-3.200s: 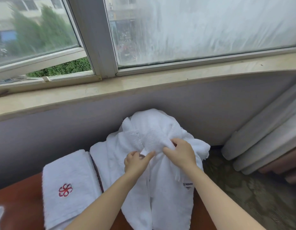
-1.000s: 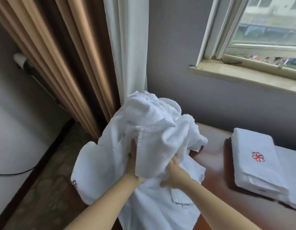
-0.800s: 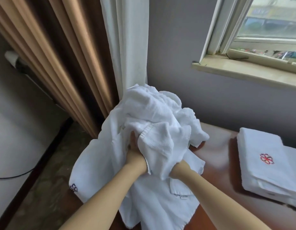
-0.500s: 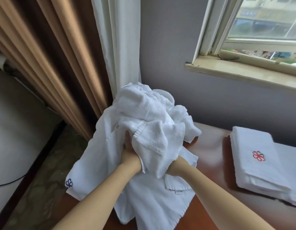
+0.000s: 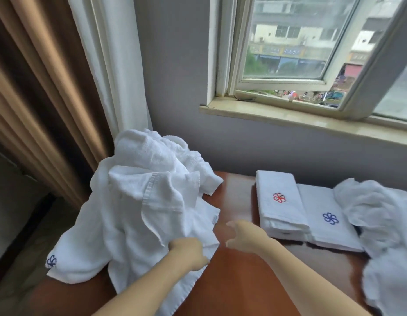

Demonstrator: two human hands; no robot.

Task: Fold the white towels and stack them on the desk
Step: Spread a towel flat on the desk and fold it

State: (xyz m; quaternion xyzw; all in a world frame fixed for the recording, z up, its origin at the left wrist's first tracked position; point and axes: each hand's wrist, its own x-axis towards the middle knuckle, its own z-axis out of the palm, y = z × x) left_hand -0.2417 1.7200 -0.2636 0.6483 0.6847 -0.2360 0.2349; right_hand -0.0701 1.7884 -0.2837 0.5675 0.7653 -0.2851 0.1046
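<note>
**Left grip on the towel heap, right grip free over the table**

My left grip (image 5: 189, 252) is curled onto the near edge of the loose heap of towels (image 5: 150, 201), bunching the hem in its fingers. My right grip (image 5: 244, 236) hangs just beside it over bare wood, with its fingers spread and loosely bent, holding nothing.

The heap sits on the left end of the table (image 5: 239, 283). It rises to a rumpled peak at the far side by the curtains. One flap spills off the table's left edge, showing a small blue flower mark (image 5: 51, 261). I can't tell how many towels are in it.

To the right, well apart from the heap, two folded towels lie flat and side by side, touching. The folded towel with the red flower (image 5: 277, 190) is on the left and the folded towel with the blue flower (image 5: 327, 226) is on the right. Both have their marks facing up. Their long sides run away from me toward the wall, and the far ends lean a little left. A crumpled towel (image 5: 380, 224) lies against the blue one's right side and runs out of view.

The table is glossy red-brown wood set against a grey wall (image 5: 175, 87). Above it are a pale window sill (image 5: 289, 117) and a window (image 5: 284, 42) with a street outside. A white sheer curtain (image 5: 115, 65) and a tan curtain (image 5: 38, 92) hang on the left, over a patterned floor (image 5: 15, 281).
</note>
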